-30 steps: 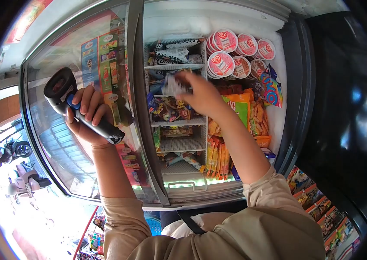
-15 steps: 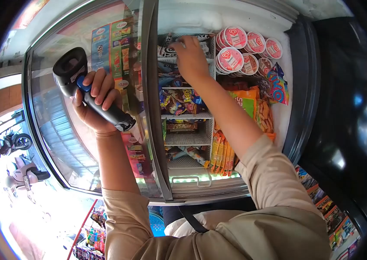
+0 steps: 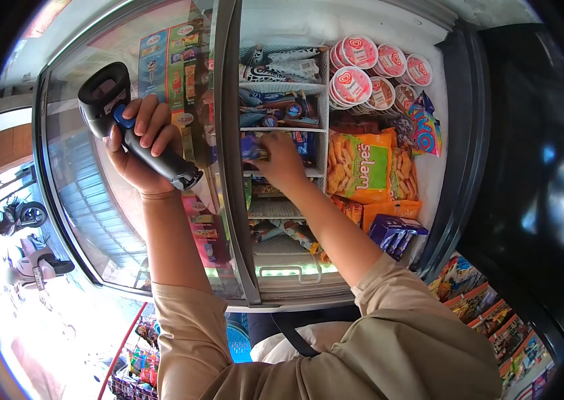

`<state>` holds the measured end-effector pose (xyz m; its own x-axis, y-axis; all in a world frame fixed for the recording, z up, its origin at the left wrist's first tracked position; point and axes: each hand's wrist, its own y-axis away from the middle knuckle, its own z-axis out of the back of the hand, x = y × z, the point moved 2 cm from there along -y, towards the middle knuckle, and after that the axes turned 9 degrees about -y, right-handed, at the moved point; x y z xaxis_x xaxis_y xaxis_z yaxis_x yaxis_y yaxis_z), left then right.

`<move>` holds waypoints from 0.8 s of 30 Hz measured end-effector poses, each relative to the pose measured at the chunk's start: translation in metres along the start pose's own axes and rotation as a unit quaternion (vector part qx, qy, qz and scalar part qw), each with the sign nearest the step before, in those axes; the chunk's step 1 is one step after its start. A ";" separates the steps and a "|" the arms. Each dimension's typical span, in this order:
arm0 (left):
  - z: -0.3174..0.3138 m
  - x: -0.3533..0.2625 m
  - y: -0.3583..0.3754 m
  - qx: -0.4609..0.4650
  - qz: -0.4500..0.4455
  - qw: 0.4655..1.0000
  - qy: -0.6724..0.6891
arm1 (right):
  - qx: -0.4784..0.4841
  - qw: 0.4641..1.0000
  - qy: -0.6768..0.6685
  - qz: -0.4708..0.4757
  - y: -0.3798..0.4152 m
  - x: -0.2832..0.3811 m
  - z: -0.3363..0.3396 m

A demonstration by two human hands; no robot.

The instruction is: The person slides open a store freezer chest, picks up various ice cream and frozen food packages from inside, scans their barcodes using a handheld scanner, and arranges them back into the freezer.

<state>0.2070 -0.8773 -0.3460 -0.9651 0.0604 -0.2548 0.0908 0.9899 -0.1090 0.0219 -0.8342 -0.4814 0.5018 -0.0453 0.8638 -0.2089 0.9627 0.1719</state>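
My left hand (image 3: 145, 143) is wrapped round a black barcode scanner (image 3: 142, 137) with a blue button, held over the closed glass side of a chest freezer. Inside the open side, my right hand (image 3: 278, 159) is at a middle compartment, its fingers closed on a blue and yellow packet (image 3: 252, 147). Blue-wrapped ice creams (image 3: 278, 109) lie in the compartment above it, with cones (image 3: 288, 65) above those. Below are a compartment of brown packets (image 3: 268, 189) and one of small wrapped bars (image 3: 285, 230).
Round pink-lidded cups (image 3: 360, 51) stand at the freezer's upper right. Below them lie a rainbow-coloured packet (image 3: 423, 127), an orange and green bag (image 3: 368, 167) and purple boxes (image 3: 397, 233). A black frame edge (image 3: 232, 153) divides the freezer. A wire basket (image 3: 138, 360) of snacks is at lower left.
My right hand has moved from the top cone compartment down to the middle one and now grips a packet. My left hand and the scanner have barely shifted.
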 end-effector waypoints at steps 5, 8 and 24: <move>-0.002 -0.001 -0.001 -0.002 -0.001 1.000 -0.008 | -0.016 0.977 -0.177 -0.117 0.025 -0.003 0.065; -0.002 -0.001 0.000 0.010 -0.004 1.000 -0.007 | -0.083 0.953 -0.264 -0.121 0.044 -0.010 0.097; -0.094 0.079 0.127 -0.130 -0.008 0.958 -0.256 | -0.009 1.000 -0.009 -0.013 0.141 0.058 0.245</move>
<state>0.1190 -0.7351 -0.2895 -0.7124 0.0394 -0.7007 -0.0520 0.9927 0.1087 -0.1845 -0.7669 -0.2911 0.4923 -0.0745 0.8672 -0.1806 0.9659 0.1855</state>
